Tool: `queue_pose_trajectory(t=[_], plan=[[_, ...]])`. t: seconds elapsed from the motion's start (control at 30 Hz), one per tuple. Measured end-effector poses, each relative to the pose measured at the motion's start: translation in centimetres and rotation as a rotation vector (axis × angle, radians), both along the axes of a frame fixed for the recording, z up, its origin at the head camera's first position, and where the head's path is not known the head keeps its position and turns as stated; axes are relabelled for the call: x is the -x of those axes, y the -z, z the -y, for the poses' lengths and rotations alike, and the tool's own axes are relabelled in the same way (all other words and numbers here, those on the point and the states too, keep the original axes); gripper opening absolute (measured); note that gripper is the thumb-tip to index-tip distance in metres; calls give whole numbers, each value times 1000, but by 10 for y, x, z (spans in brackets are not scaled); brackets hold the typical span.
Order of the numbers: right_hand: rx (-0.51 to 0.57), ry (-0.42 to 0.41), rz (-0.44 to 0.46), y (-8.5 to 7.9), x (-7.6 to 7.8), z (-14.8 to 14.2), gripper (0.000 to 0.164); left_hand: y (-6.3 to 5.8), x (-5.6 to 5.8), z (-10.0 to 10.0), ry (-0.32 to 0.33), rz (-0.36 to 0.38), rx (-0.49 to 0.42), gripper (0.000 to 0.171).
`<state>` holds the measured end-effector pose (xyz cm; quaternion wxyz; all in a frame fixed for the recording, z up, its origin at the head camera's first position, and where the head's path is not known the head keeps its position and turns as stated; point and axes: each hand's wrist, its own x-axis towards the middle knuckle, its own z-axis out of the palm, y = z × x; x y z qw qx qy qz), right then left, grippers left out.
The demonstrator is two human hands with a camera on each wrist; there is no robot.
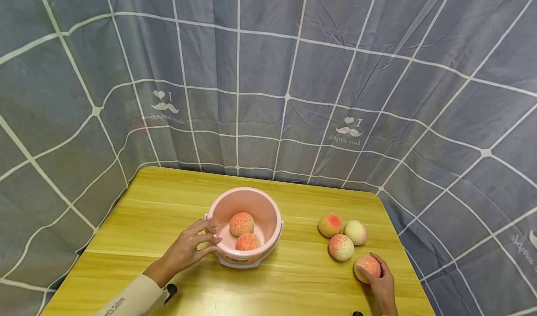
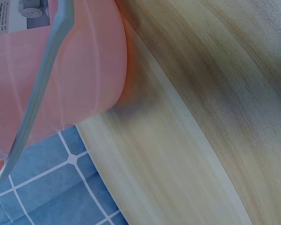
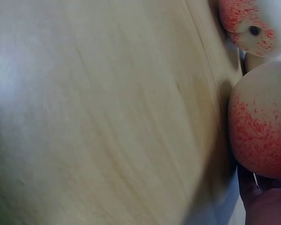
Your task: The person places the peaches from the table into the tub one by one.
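A pink bucket (image 1: 274,209) with a pale handle (image 2: 36,93) stands on the wooden table, and two reddish peaches (image 1: 241,224) lie inside it. My left hand (image 1: 195,241) holds the bucket's near left rim, fingertips over the edge; the left wrist view catches only the bucket's side and handle. At the table's right, my right hand (image 1: 382,281) grips a pink-speckled peach (image 1: 367,269), thumb on the near side and fingers around the far side. The same peach (image 3: 262,122) fills the right edge of the right wrist view, fingers partly visible below it.
Three more peaches (image 1: 341,247) sit clustered just beyond my right hand, one yellower with a red patch (image 1: 334,221). The yellow wooden table (image 1: 168,199) ends at a grey-blue checked curtain (image 1: 260,120) at the back and sides.
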<state>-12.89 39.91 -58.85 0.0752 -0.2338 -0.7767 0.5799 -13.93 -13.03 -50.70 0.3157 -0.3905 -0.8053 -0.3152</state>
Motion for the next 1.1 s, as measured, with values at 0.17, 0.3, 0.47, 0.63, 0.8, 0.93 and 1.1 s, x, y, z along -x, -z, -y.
queue_pose_trajectory(t=[0.17, 0.3, 0.47, 0.63, 0.8, 0.93, 1.1], plan=[[-3, -6, -18, 1, -2, 1, 82, -1, 0, 0, 2, -2, -8, 33], [-3, 26, -31, 3, -2, 0, 80, -1, 0, 0, 3, 3, -9, 33], [-5, 53, -31, 4, 0, 0, 81, -1, 0, 0, -2, 7, -6, 33], [7, 77, -32, 3, 0, 1, 80, -1, 0, 0, -3, 5, -4, 33], [56, 96, -35, 1, -1, 2, 82, 0, -1, 0, -4, 17, -4, 33], [57, 85, -16, -2, -1, 3, 84, 0, -1, 0, -8, 26, -7, 35], [99, 60, -15, -10, -1, 5, 83, 1, -1, 0, -2, 21, -5, 35]])
